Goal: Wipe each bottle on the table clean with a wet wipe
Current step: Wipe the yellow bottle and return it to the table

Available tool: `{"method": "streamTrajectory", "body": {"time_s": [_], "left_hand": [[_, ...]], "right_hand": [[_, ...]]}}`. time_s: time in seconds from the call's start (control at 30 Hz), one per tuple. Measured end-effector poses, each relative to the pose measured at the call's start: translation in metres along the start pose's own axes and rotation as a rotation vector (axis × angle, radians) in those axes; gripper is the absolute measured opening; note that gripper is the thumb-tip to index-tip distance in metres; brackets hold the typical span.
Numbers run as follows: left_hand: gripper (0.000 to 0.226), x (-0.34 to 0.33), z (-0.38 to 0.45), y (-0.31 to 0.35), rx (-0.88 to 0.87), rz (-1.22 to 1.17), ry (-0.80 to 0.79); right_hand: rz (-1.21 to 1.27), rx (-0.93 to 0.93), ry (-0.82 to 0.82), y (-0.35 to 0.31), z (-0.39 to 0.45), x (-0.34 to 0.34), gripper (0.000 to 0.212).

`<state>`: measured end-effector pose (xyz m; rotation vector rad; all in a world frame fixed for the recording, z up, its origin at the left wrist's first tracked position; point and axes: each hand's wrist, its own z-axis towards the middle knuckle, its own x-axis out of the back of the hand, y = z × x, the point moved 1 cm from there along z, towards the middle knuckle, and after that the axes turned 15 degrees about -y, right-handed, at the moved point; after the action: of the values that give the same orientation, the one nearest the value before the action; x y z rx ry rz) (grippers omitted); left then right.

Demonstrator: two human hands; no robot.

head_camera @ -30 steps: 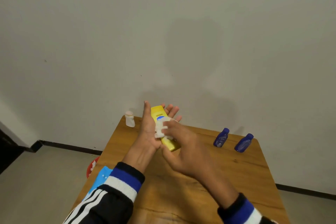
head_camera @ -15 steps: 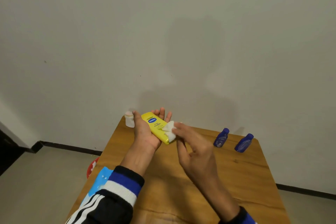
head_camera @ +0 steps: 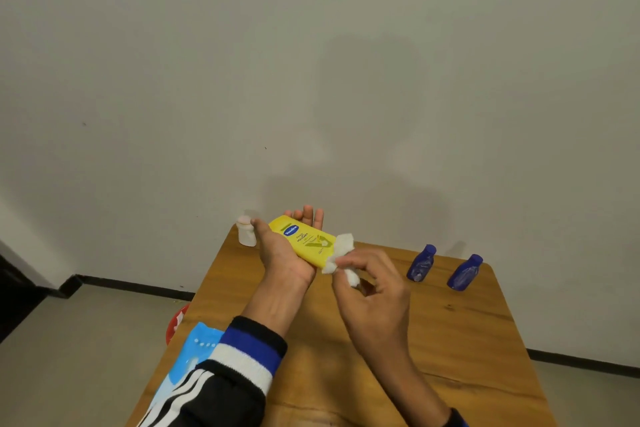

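A yellow lotion bottle (head_camera: 304,239) lies across the palm of my left hand (head_camera: 284,253), held above the far part of the wooden table (head_camera: 450,340), label facing up. My right hand (head_camera: 374,284) pinches a crumpled white wet wipe (head_camera: 341,255) against the bottle's lower right end. Two small dark blue bottles (head_camera: 420,263) (head_camera: 464,272) stand at the table's far right. A small white bottle (head_camera: 246,231) stands at the far left corner, just behind my left thumb.
A light blue wipe pack (head_camera: 194,354) lies at the table's near left edge, partly under my left sleeve. Something red (head_camera: 175,322) sits on the floor left of the table. A pale wall stands close behind the table.
The bottle has tilted from pointing up to lying more sideways in my left palm. The wipe has slid down from its middle to its lower right end, and my right hand moved right.
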<state>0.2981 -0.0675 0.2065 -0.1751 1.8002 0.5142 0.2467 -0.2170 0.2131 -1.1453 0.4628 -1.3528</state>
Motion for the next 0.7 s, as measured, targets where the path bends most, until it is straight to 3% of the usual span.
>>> {"method": "streamTrajectory", "body": {"time_s": [0.13, 0.3, 0.43, 0.53, 0.6, 0.7], "left_hand": [[0.063, 0.0, 0.003, 0.007, 0.05, 0.058, -0.044], [0.066, 0.002, -0.011, 0.006, 0.318, 0.31, -0.315], [0.08, -0.005, -0.027, -0.002, 0.478, 0.417, -0.443], [0.068, -0.007, -0.026, 0.0, 0.393, 0.351, -0.421], [0.057, -0.003, -0.021, 0.009, 0.292, 0.323, -0.411], [0.051, 0.001, -0.016, 0.026, 0.238, 0.328, -0.419]], "right_hand": [[0.054, 0.006, -0.168, -0.013, -0.017, -0.005, 0.021], [0.07, 0.025, -0.018, -0.02, 0.024, 0.023, 0.025], [0.138, -0.177, -0.104, -0.008, 0.053, 0.018, 0.019], [0.218, -0.229, -0.116, -0.006, 0.035, 0.004, 0.008], [0.335, -0.296, -0.179, -0.004, 0.013, -0.001, 0.012], [0.739, -0.527, -0.317, -0.003, -0.007, 0.0, 0.012]]}}
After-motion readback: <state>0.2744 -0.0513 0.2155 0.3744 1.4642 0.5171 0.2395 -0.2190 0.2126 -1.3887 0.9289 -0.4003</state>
